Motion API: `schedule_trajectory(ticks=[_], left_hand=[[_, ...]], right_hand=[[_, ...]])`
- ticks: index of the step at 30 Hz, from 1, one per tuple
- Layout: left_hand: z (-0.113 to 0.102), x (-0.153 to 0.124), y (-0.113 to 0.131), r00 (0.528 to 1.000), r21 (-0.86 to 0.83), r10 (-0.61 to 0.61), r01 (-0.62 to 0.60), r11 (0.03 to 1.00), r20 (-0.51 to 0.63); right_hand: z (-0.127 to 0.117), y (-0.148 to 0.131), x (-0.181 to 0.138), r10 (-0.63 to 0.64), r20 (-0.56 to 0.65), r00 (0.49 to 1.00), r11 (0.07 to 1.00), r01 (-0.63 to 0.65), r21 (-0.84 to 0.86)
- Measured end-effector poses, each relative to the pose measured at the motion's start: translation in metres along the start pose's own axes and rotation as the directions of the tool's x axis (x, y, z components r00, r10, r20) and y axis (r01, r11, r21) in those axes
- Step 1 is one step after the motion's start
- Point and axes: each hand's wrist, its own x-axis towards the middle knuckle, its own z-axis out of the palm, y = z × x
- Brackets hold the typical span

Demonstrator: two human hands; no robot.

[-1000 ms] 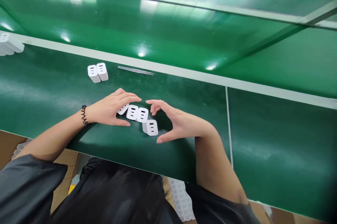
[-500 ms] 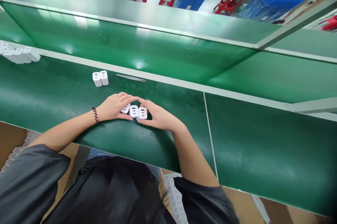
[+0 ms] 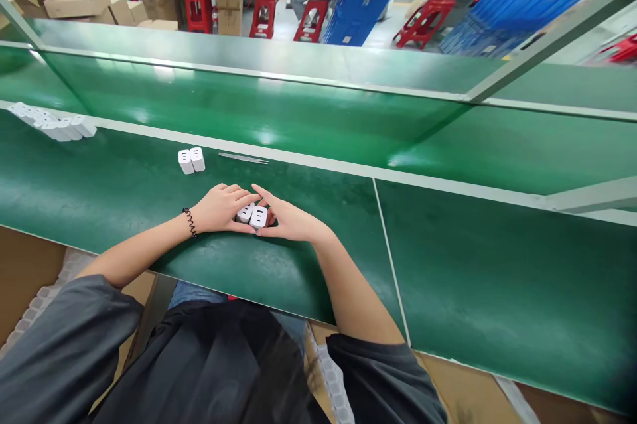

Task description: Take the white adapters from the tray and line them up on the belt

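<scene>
A cluster of small white charger blocks (image 3: 252, 215) lies on the green table (image 3: 124, 198) just in front of me. My left hand (image 3: 219, 209) cups it from the left, fingers curled over the blocks. From the right, my right hand (image 3: 286, 219) presses against the same cluster, and the fingertips of both hands meet above it. Two block faces with slots show between the hands; any others are hidden. A black coil band sits on my left wrist.
Two more white blocks (image 3: 191, 160) stand side by side further back, with metal tweezers (image 3: 243, 158) to their right. A row of white blocks (image 3: 52, 125) lies at the far left. Behind runs a green conveyor (image 3: 279, 112); beyond it are cardboard boxes, red stools, blue crates and seated people.
My right hand has closed in from the right, pushing the stray block against the others, and both hands now squeeze the cluster together. The camera has tilted up, revealing the room behind.
</scene>
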Motion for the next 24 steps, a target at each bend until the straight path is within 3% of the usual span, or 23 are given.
schedule_trajectory(ticks=[8, 11, 14, 17, 20, 24], left_hand=[[0.005, 0.004, 0.016, 0.998, 0.070, -0.054, 0.050, 0.996, 0.044], [0.002, -0.001, 0.009, 0.993, -0.194, -0.112, 0.101, 0.976, -0.046], [-0.005, -0.009, -0.009, 0.958, -0.579, -0.229, 0.090, 0.810, -0.171], [-0.011, -0.017, -0.027, 0.945, -0.714, -0.256, 0.035, 0.699, -0.204], [-0.011, -0.017, -0.031, 0.966, -0.641, -0.183, 0.023, 0.767, -0.183], [-0.003, -0.006, -0.014, 0.995, -0.337, -0.022, -0.012, 0.942, -0.096]], right_hand=[[0.001, -0.004, 0.002, 0.031, -0.002, 1.000, 0.998, -0.030, 0.046], [0.002, -0.001, 0.004, 0.020, -0.033, 0.999, 0.998, -0.018, 0.068], [0.004, 0.003, 0.005, 0.029, -0.051, 0.998, 0.994, -0.024, 0.108], [0.004, 0.007, 0.006, 0.040, -0.017, 0.999, 0.992, -0.038, 0.120], [0.003, 0.008, 0.006, 0.035, -0.020, 0.999, 0.999, -0.035, 0.036], [0.001, 0.005, 0.006, 0.008, -0.044, 0.999, 0.991, -0.014, -0.130]])
